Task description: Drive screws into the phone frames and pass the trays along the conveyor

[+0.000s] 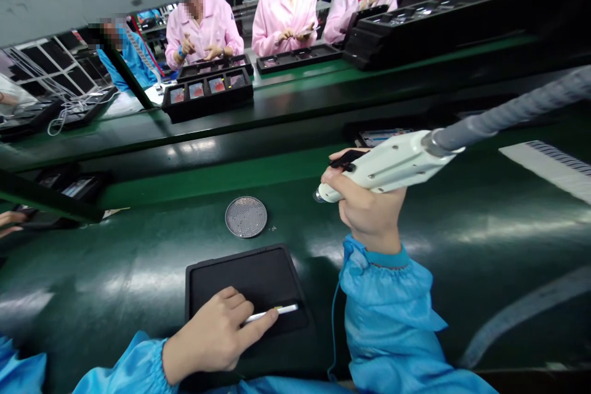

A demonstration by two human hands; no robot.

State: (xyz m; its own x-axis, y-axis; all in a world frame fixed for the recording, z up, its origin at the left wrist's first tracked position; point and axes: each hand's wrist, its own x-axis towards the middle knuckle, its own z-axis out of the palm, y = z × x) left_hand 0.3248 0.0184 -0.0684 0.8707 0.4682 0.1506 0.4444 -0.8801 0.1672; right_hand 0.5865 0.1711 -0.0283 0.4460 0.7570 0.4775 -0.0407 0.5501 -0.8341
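My right hand [369, 206] is wrapped round a white electric screwdriver [392, 163], held level above the green bench with its tip pointing left; a grey hose [517, 111] runs off its back to the right. My left hand [215, 335] rests on a black rectangular pad [252, 277] near the front edge, fingers closed on a thin silver tool [274, 313], perhaps tweezers, lying across the pad. A round perforated metal dish [246, 217] sits just beyond the pad.
Black trays [207, 95] holding small parts stand on the green conveyor behind. Several people in pink and blue coats work on the far side. Another person's hand [10, 221] shows at the left edge. A white barcode sheet [551, 166] lies at right.
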